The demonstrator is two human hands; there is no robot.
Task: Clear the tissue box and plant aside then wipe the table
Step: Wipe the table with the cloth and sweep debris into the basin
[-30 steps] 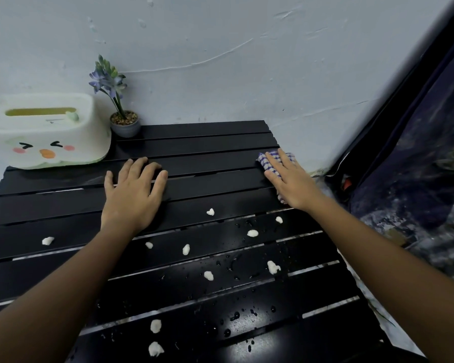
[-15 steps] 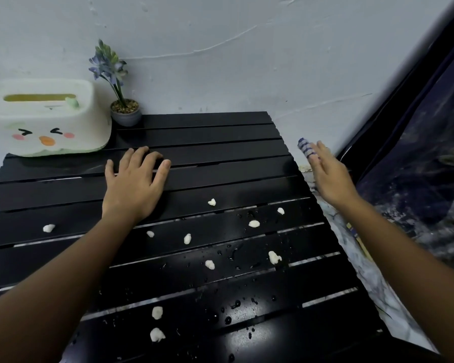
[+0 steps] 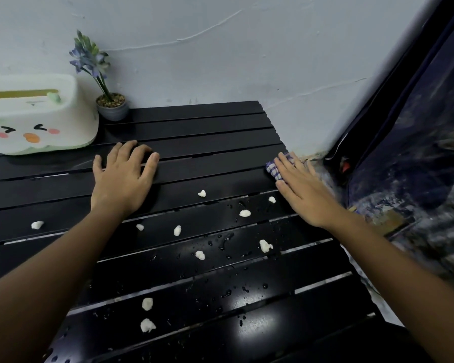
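Black slatted table (wet, crumb-strewn), tissue box and plant far-left, left hand flat, fingers spread, right hand flat on cloth.

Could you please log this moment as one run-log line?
left hand flat on table | right hand pressing cloth at right edge | crumbs unwiped

No readable text, brand or number anywhere; the tissue box carries only a drawn cartoon face

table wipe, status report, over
Left hand flat on table, empty. Right hand presses checked cloth at right edge. Tissue box, plant in far-left corner. White crumbs, droplets remain.
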